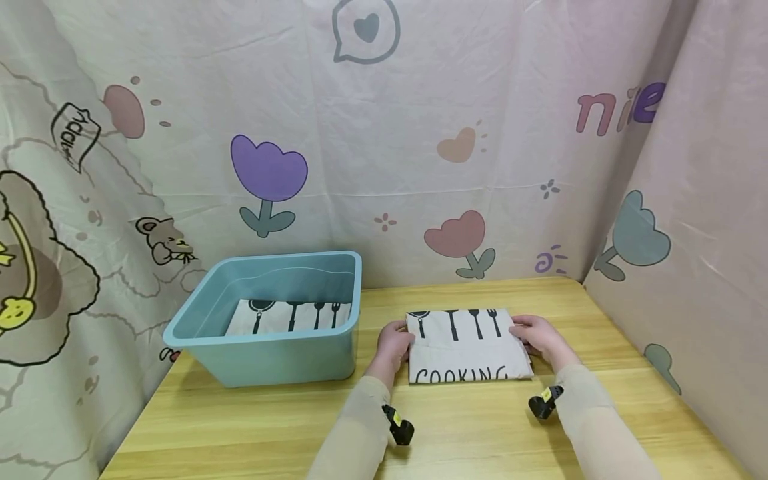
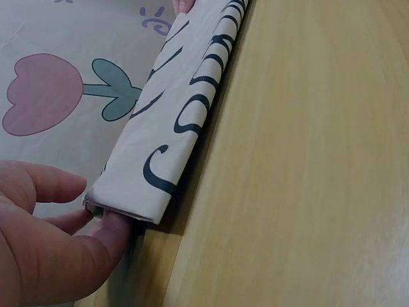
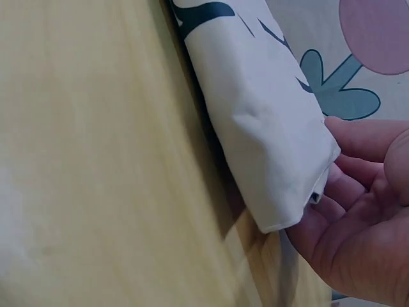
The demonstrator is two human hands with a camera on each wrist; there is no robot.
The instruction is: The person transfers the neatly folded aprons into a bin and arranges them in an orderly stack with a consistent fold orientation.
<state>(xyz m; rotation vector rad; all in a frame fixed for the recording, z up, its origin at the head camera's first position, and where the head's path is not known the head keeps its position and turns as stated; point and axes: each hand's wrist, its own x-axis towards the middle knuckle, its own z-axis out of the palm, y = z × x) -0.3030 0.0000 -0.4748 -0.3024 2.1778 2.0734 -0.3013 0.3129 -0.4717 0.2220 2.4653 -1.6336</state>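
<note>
In the head view, a folded white cloth [image 1: 465, 353], printed with black kitchen utensils and the word COOKING, is held flat between both hands, close over the table. My left hand [image 1: 394, 343] grips its left edge. In the left wrist view fingers [image 2: 115, 236] tuck beneath the folded end, with the thumb beside the corner. At the opposite edge my right hand [image 1: 540, 339] pinches the cloth. Seen from the right wrist, the thumb lies at the top of the cloth's rounded end [image 3: 275, 173] and the other fingers curl under it.
To the left on the wooden table [image 1: 270, 427] stands a light blue plastic bin [image 1: 276, 363]. Inside it lies another white cloth [image 1: 273, 320] with the same utensil print. A patterned curtain [image 1: 384, 133] hangs behind the table and along both sides.
</note>
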